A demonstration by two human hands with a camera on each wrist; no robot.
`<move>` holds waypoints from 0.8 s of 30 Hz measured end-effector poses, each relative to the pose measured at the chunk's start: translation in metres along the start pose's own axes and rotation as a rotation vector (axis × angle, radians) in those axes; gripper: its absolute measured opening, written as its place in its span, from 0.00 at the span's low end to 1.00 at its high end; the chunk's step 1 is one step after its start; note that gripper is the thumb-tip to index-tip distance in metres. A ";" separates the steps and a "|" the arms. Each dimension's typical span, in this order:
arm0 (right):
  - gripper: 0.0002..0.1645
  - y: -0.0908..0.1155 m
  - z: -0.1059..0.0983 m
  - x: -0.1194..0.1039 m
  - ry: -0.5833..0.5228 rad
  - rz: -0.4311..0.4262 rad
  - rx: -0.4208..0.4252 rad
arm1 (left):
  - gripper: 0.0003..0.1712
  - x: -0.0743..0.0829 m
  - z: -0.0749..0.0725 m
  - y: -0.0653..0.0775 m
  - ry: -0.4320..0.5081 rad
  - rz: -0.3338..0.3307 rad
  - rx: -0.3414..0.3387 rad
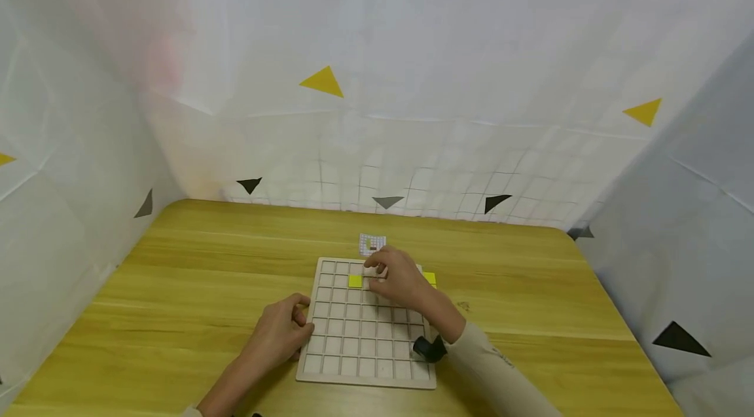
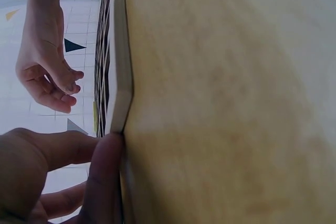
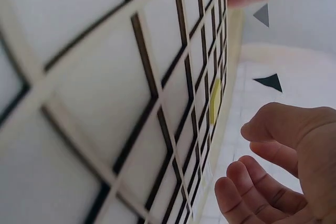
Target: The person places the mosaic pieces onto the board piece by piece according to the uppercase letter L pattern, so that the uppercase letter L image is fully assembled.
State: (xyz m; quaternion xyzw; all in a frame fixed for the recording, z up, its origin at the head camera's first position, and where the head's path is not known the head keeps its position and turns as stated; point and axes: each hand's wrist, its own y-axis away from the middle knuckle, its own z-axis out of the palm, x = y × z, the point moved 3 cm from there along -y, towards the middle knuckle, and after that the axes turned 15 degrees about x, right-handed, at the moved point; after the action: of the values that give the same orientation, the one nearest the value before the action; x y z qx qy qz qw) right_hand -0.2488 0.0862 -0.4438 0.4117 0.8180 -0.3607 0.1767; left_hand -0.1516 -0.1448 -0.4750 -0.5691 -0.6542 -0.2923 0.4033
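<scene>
A pale square grid board [image 1: 352,345] lies on the table, with a yellow square tile [image 1: 355,281] in one cell of its upper part. My left hand [image 1: 279,332] is at the board's left side, thumb and index finger holding its edge; the left wrist view shows the thumb tip [image 2: 107,148] right against the rim. Over the upper right part of the board hovers my right hand [image 1: 400,279]. Its thumb and fingers are loosely bent and apart, with nothing between them in the right wrist view. The yellow tile [image 3: 215,102] stands slightly proud of the grid there.
A small card [image 1: 372,244] printed with a grid and coloured squares lies just past the board's far edge. Another yellow piece [image 1: 430,278] is at the board's far right, partly hidden by my right hand. White sheets [image 1: 383,142] with triangles surround the wooden table [image 1: 206,260].
</scene>
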 end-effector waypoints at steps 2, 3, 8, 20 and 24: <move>0.15 0.001 -0.004 0.003 0.002 0.007 0.011 | 0.23 0.000 0.000 0.000 -0.002 0.000 0.000; 0.15 0.001 -0.005 0.004 0.005 0.008 0.016 | 0.23 0.000 0.000 0.000 -0.004 0.001 0.000; 0.15 0.002 -0.012 0.013 0.004 0.008 0.046 | 0.24 -0.001 0.000 0.000 -0.004 0.004 -0.001; 0.14 0.011 -0.032 0.038 0.100 0.045 0.053 | 0.23 0.000 -0.001 0.000 -0.002 -0.004 0.002; 0.14 0.013 -0.040 0.045 0.125 0.055 0.060 | 0.23 0.000 0.000 -0.001 -0.009 -0.001 0.006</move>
State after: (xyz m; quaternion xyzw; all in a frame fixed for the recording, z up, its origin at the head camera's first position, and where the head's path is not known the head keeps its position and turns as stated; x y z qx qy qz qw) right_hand -0.2651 0.1456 -0.4491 0.4609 0.8046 -0.3538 0.1226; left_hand -0.1524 -0.1450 -0.4754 -0.5689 -0.6573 -0.2880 0.4018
